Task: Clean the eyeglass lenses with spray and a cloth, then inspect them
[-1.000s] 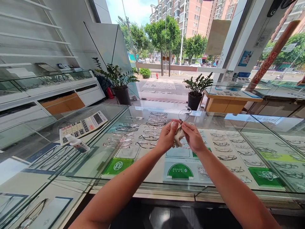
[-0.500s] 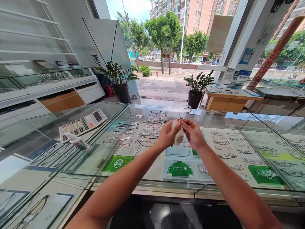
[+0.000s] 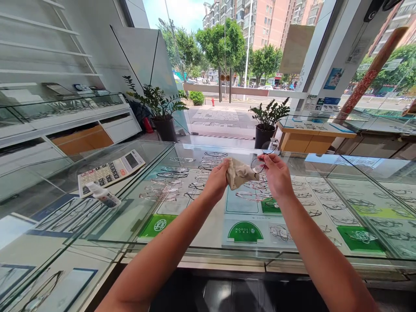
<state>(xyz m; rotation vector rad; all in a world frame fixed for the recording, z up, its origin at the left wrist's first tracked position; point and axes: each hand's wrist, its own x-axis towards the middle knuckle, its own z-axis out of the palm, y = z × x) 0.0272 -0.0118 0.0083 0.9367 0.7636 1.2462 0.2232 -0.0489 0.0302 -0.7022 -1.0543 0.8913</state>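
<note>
Above the glass counter, my left hand (image 3: 217, 181) is closed on a beige cleaning cloth (image 3: 239, 174), which hangs spread out to its right. My right hand (image 3: 277, 177) pinches a pair of thin, dark-rimmed eyeglasses (image 3: 258, 164) by the frame. One round lens faces the cloth, and the other part of the glasses sticks up beyond my fingers. The cloth's right end lies close to the lower rim; whether they touch I cannot tell. Beneath both hands, rows of eyeglasses (image 3: 172, 175) show through the glass top.
On the counter's left lie a large calculator (image 3: 112, 172) and a small white bottle (image 3: 103, 195) on its side. Green brand cards (image 3: 245, 231) sit inside the glass display case (image 3: 201, 255). Potted plants (image 3: 264, 134) stand beyond, before the glass doors.
My hands have moved apart. The right hand has shifted right with the eyeglasses, and the cloth, bunched between both hands before, now hangs open from the left hand.
</note>
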